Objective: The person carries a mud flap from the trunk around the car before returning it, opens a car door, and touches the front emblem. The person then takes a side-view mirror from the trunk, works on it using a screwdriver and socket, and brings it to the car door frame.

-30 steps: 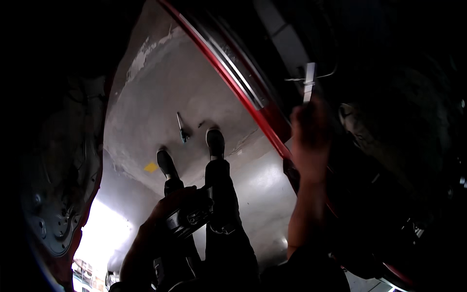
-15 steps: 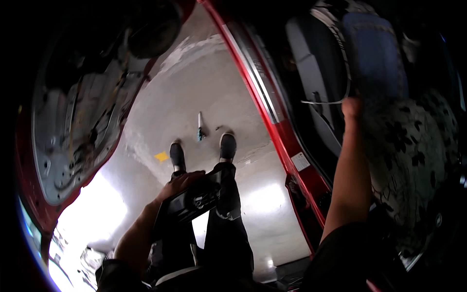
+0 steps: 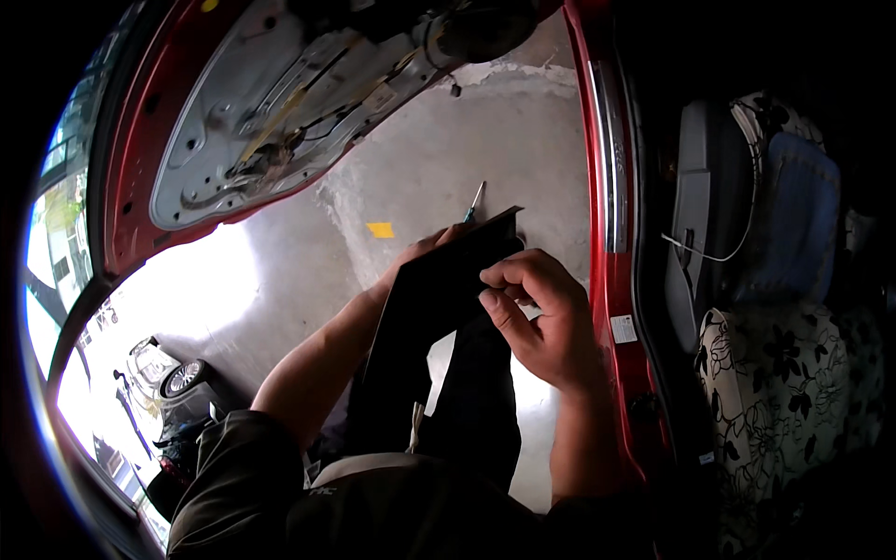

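A flat black panel [image 3: 420, 299] is tilted over my lap, its surface too dark to make out in detail. My left hand [image 3: 425, 250] grips its far left edge, with the fingers partly hidden behind it. Beside the panel's right edge is my right hand [image 3: 546, 317], thumb and curled fingers close together as in a pinch. Whatever may be between those fingertips is too small to make out. Beyond the panel, a screwdriver [image 3: 476, 201] with a teal handle lies on the concrete floor.
An opened red car door [image 3: 271, 112], its bare metal inside showing, stands at left. At right runs the red door sill [image 3: 611, 187], with a flower-patterned seat [image 3: 775, 373] and a white cable [image 3: 695, 250] beyond. A yellow square [image 3: 380, 230] marks the floor.
My right hand has come away from the cable by the seat to the panel's right side. The panel has been raised and turned in my left hand. The view has shifted.
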Available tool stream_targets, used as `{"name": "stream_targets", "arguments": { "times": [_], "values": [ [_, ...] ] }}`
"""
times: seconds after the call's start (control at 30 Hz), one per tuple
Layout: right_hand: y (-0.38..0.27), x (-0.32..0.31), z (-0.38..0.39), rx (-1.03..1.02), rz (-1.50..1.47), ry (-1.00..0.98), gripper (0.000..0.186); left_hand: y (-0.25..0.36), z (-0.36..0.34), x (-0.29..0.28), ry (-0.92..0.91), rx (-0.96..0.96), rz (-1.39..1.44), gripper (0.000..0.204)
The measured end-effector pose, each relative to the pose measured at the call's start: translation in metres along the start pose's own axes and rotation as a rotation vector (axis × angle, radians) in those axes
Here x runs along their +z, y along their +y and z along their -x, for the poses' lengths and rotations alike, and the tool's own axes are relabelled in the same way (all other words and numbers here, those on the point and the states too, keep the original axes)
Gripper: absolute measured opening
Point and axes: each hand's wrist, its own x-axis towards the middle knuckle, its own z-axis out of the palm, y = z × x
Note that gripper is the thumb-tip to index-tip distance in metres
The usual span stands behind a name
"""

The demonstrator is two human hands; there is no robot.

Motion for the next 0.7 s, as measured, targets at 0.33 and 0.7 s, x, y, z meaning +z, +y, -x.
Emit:
{"name": "stream_targets", "arguments": {
  "times": [0.33,0.7],
  "values": [
    [-0.093,0.125,0.038,-0.029,0.231,-0.195,0.021,0.013,0.101,-0.058,-0.128,0.136,-0.008,0.052],
    [-0.24,0.231,0.097,-0.568,0.55,-0.21,0.014,0.16,0.27,-0.103,-0.393,-0.081,0.523,0.042]
  ]
}}
